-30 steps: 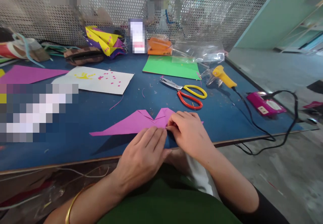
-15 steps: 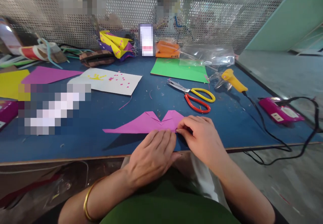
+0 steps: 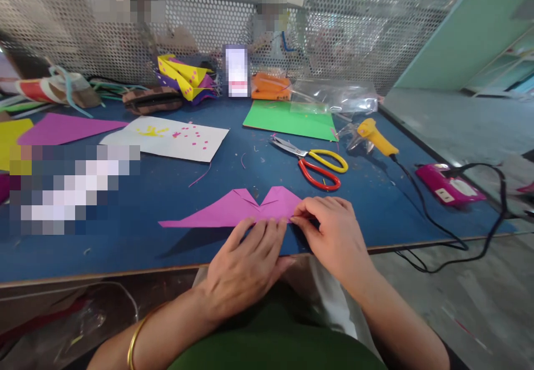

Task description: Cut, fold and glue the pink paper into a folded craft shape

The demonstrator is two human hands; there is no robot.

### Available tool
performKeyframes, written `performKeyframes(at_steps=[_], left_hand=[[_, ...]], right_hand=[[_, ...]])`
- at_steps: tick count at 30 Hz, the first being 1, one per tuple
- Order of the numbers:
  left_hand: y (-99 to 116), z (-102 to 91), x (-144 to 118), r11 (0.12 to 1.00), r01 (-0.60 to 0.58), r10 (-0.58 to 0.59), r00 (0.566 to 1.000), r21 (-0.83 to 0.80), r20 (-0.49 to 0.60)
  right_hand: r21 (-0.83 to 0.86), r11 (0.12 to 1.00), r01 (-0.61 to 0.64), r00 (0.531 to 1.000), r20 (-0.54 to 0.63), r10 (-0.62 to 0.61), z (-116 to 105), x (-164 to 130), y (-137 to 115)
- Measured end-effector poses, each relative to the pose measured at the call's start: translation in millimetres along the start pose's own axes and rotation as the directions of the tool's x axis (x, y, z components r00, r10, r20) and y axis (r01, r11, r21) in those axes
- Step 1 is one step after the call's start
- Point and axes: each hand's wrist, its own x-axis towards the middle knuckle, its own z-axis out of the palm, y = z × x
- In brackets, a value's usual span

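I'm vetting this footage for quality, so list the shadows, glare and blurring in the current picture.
Head view: the folded magenta paper casts a soft dark shadow onto the blue tabletop; head view: bright glints streak the clear plastic packaging; head view: coarse pixel blocks mask a patch at left; head view: the grey floor at right looks soft, short on fine detail.

Single view from head, facing forward and down; hands (image 3: 246,270) near, table (image 3: 167,178) beyond, mesh panel (image 3: 204,30) farther

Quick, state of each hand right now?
Left hand: open, laid along the near edge of the folded pink paper.
Right hand: closed, pinching that same paper.
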Motion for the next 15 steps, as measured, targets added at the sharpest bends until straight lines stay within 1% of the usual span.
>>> performKeyframes(at_steps=[3,8,10,15], left_hand=[[0,0.5,0,1.000,0.002,-0.002,1.000,0.003,-0.015],[0,-0.9,2,1.000,0.012,-0.012,1.000,0.000,-0.025],[0,-1.5,3,1.000,0.016,-0.016,1.000,0.000,-0.024],[-1,-1.7,4,1.000,0.013,-0.014,0.999,-0.014,-0.032]], right_hand=[[0.032,0.999,-0.035,0.999,-0.038,0.036,-2,-2,5],[0.119,0.990,-0.076,0.997,0.006,0.076,-3,1,11],[0.108,0.991,-0.079,0.997,0.026,0.077,-3,2,12],[0.014,0.998,-0.067,0.996,0.061,0.066,-4,5,11]])
